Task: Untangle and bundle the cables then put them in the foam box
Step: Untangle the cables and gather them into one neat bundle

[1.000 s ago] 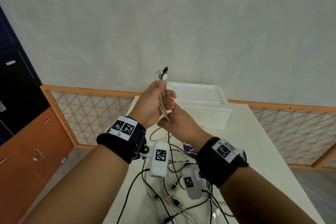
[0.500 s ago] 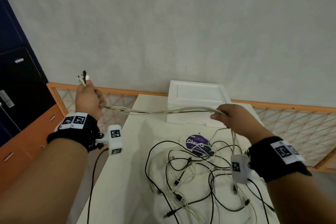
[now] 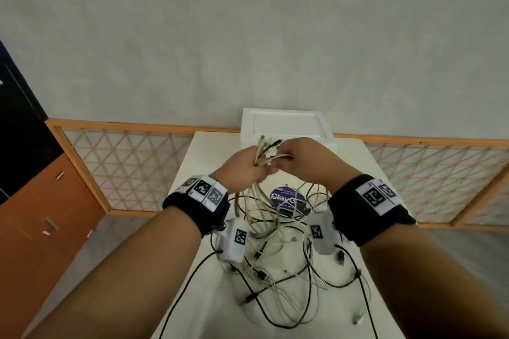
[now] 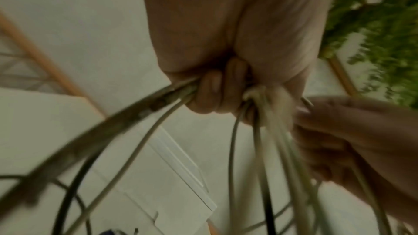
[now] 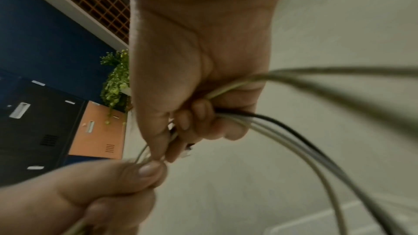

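My left hand grips a gathered bundle of white and grey cables above the table, plug ends sticking up past the fist. My right hand meets it from the right and pinches strands of the same bundle. In the left wrist view the curled fingers clamp the cables. The right wrist view shows fingers curled round white and black cables. Loops hang down to a tangle of black and white cables on the table. The white foam box, lid on, stands behind the hands.
A purple round sticker lies on the white table under the loops. Orange lattice panels run along the wall. An orange cabinet stands at the left, close to the table's left edge.
Half a second ago the hands were far apart with a cable stretched between them. Now they have come together in front of the foam box, folding the cable into hanging loops.
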Available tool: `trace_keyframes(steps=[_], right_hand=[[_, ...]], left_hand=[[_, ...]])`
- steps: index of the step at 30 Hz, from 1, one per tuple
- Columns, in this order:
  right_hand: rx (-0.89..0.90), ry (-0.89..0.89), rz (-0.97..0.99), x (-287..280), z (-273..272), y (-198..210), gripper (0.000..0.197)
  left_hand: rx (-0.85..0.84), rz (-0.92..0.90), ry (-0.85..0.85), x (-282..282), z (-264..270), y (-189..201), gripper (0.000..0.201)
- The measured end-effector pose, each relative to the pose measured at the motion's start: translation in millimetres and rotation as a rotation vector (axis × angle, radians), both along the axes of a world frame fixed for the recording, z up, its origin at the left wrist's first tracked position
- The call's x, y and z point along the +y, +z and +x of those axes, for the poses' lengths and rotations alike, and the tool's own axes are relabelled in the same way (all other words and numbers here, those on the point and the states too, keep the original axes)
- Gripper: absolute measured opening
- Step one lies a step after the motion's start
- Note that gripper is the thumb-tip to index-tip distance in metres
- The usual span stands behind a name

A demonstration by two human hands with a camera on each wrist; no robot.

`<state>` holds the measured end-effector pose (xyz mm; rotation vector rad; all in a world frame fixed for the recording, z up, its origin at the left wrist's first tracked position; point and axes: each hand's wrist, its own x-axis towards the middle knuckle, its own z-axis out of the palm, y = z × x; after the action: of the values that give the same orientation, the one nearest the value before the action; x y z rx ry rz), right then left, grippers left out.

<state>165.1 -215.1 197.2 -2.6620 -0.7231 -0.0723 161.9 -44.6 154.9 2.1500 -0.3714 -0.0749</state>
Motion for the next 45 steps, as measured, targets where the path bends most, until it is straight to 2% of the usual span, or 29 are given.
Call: trace_keyframes(steps=[4, 9, 10, 12, 13, 14, 16, 17, 18, 19, 21, 22, 24, 25, 27, 29, 31, 33, 34, 37, 42, 45], right_hand=[[0.123, -0.069, -0.008, -39, -6, -6, 0.018], [0.265, -0.156, 0.166, -75, -7, -11, 0.022], [0.270, -0.170, 0.191, -77, -7, -12, 0.025], [0.262, -0.179, 0.204, -80, -8, -13, 0.029], [0.256, -0.178, 0.195, -80, -8, -14, 0.028], [0.254, -0.180, 0.186, -81, -9, -17, 0.027], [0.263, -0.181, 0.187, -84, -8, -22, 0.025], [0.275, -0.175, 0.188, -86, -7, -26, 0.025], [0.286, -0.167, 0.194, -88, -6, -30, 0.025], [0.291, -0.160, 0.202, -91, -4, -33, 0.026], [0.237, -0.175, 0.184, -96, 1, -37, 0.029], [0.191, -0.196, 0.145, -99, 5, -37, 0.032], [0.127, -0.224, 0.038, -102, 10, -33, 0.035], [0.109, -0.220, -0.019, -101, 11, -29, 0.036], [0.093, -0.175, -0.140, -94, 12, -21, 0.036], [0.067, -0.090, -0.250, -80, 10, -13, 0.033], [-0.003, -0.007, -0.272, -68, 7, -5, 0.030], [-0.109, 0.050, -0.221, -65, 5, 5, 0.031], [-0.151, 0.074, -0.190, -68, 4, 9, 0.031], [-0.121, 0.109, -0.128, -85, 2, 11, 0.029], [-0.015, 0.004, -0.105, -119, -2, -11, 0.020], [0.021, 0.011, -0.110, -136, -9, -15, 0.023]], left_hand=[[0.035, -0.193, 0.140, 26, 0, -5, 0.019], [0.006, -0.257, 0.277, 55, 3, -8, 0.005], [0.011, -0.296, 0.316, 61, 6, -9, 0.012], [-0.012, -0.411, 0.427, 73, 9, -6, 0.047], [-0.042, -0.442, 0.458, 79, 11, -2, 0.055], [-0.078, -0.459, 0.476, 83, 13, 0, 0.051], [-0.095, -0.468, 0.502, 89, 15, 9, 0.015], [-0.121, -0.475, 0.524, 91, 16, 13, 0.019], [-0.169, -0.427, 0.537, 92, 16, 15, 0.033], [-0.190, -0.381, 0.538, 91, 17, 16, 0.038], [-0.203, -0.177, 0.531, 91, 20, 12, 0.025], [-0.143, -0.030, 0.513, 91, 21, 10, 0.026], [-0.069, 0.213, 0.417, 86, 20, 10, 0.064], [-0.077, 0.269, 0.389, 78, 19, 14, 0.078], [-0.153, 0.316, 0.388, 48, 13, 27, 0.088], [-0.287, 0.356, 0.345, 5, 5, 40, 0.082], [-0.349, 0.395, 0.190, -36, 1, 45, 0.082], [-0.276, 0.419, 0.013, -64, 2, 39, 0.071], [-0.222, 0.382, -0.021, -71, 4, 34, 0.060], [-0.170, 0.289, -0.005, -76, 9, 19, 0.038], [-0.088, 0.256, 0.016, -90, 5, 6, 0.033], [-0.040, 0.173, -0.008, -99, -2, -2, 0.027]])
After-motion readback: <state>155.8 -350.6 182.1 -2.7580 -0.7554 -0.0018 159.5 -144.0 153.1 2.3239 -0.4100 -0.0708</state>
